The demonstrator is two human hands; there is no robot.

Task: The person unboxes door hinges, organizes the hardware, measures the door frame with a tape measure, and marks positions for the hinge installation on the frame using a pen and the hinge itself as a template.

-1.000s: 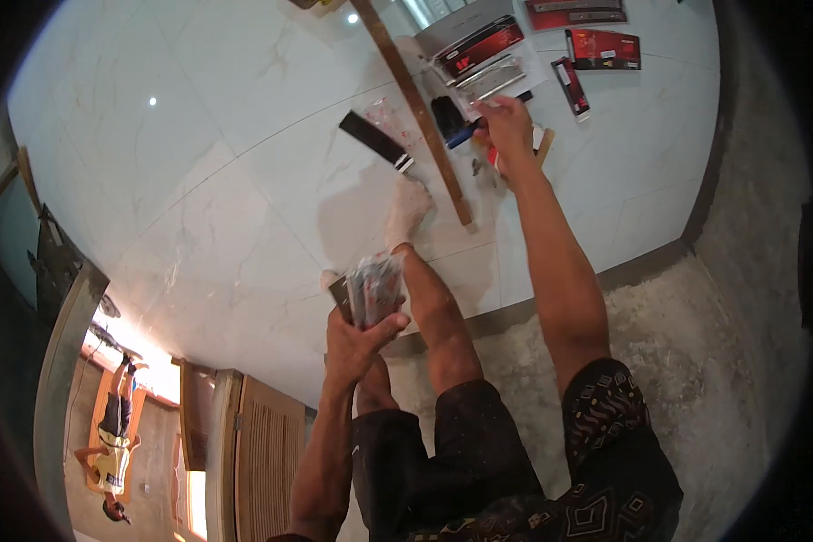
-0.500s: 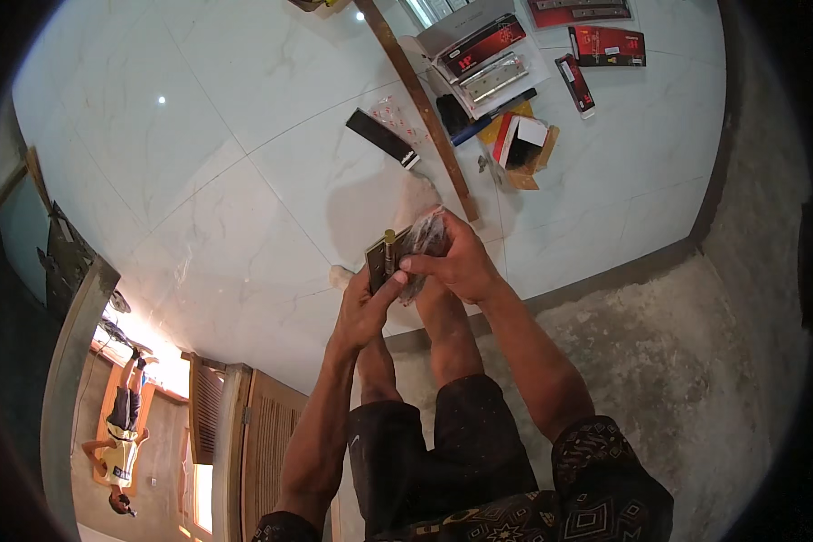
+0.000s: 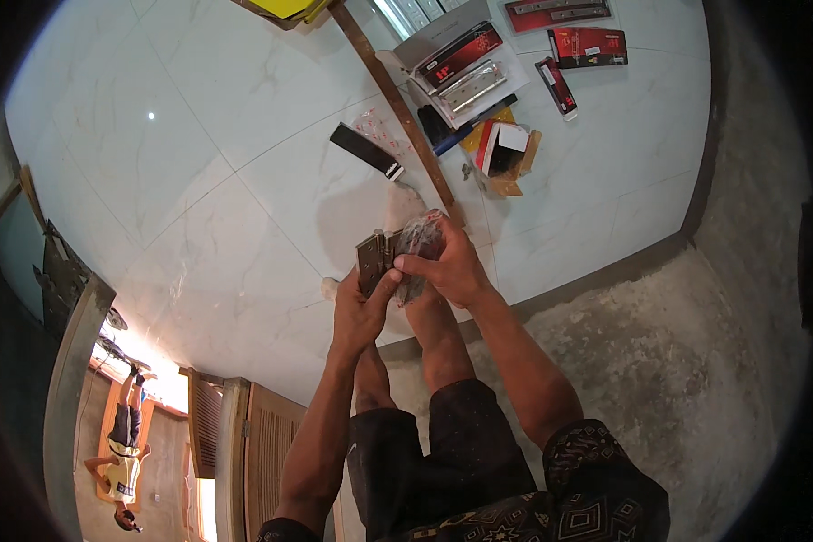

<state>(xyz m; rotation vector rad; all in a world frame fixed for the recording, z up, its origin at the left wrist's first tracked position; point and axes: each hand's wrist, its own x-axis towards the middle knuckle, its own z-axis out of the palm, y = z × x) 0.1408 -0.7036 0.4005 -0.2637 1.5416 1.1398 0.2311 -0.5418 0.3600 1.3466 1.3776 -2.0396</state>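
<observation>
Both hands meet above the person's knees. The left hand (image 3: 359, 312) pinches, thumb and fingers together, the lower edge of a flat grey metal hinge plate (image 3: 372, 260). The right hand (image 3: 452, 266) is closed on a crumpled clear plastic wrapper (image 3: 417, 244) touching the plate's right side. Beyond, on the white marble-patterned tile floor (image 3: 199, 163), lie a long brown wooden strip (image 3: 397, 95), a black rectangular bar (image 3: 366, 151), and an open orange-and-white cardboard box (image 3: 504, 149).
</observation>
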